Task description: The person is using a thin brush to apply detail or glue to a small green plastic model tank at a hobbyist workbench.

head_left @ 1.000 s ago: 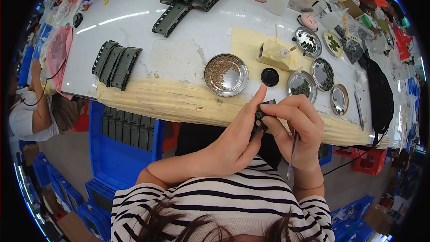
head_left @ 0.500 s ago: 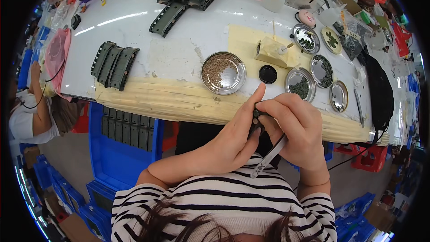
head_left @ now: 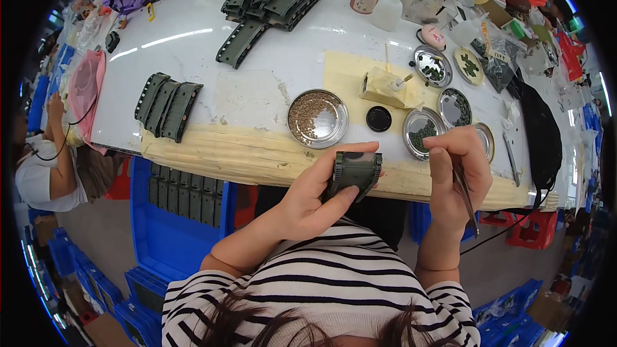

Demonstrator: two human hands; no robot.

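Now the right hand [head_left: 448, 194] has parted from the green piece [head_left: 355, 168], curled around tweezers [head_left: 466, 198]; the left hand [head_left: 308, 199] clasps it.

We see the left hand [head_left: 313, 204] partly hidden behind the green block [head_left: 355, 168], the upper end of the metal tool [head_left: 465, 196] covered by the right hand [head_left: 457, 177], green bits [head_left: 422, 136] too small to identify.

Head fisheye, looks down from above, close in. Fingers [head_left: 463, 139] near mid-frame, shirt [head_left: 295, 286] this side of them, table [head_left: 199, 58] beyond. Edges bow toward rim.
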